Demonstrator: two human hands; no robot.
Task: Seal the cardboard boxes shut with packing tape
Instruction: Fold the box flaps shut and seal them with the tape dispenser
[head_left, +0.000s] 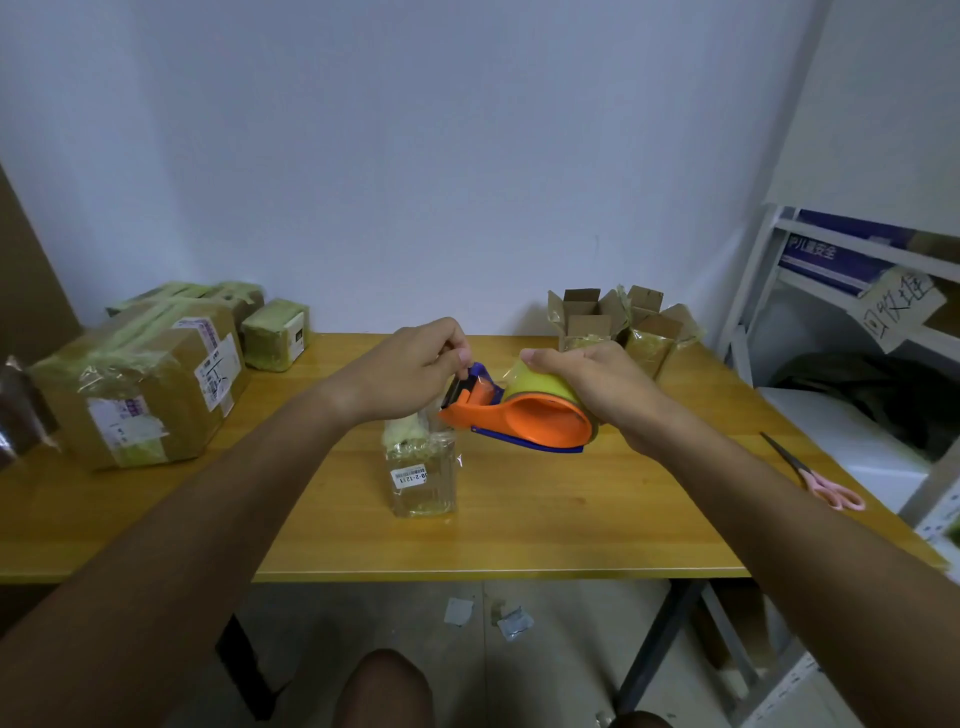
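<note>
I hold the orange tape dispenser (519, 421) up over the worktop (571, 519), my right hand (597, 387) wrapped around its yellowish roll, fingers closed on it. My left hand (415, 369) pinches at the dispenser's blade end, fingers drawn together; I cannot tell whether they grip tape. The small taped box (423, 475) stands just below. Sealed boxes (140, 379) sit far left, open boxes (618, 322) far right, scissors (815, 475) right
</note>
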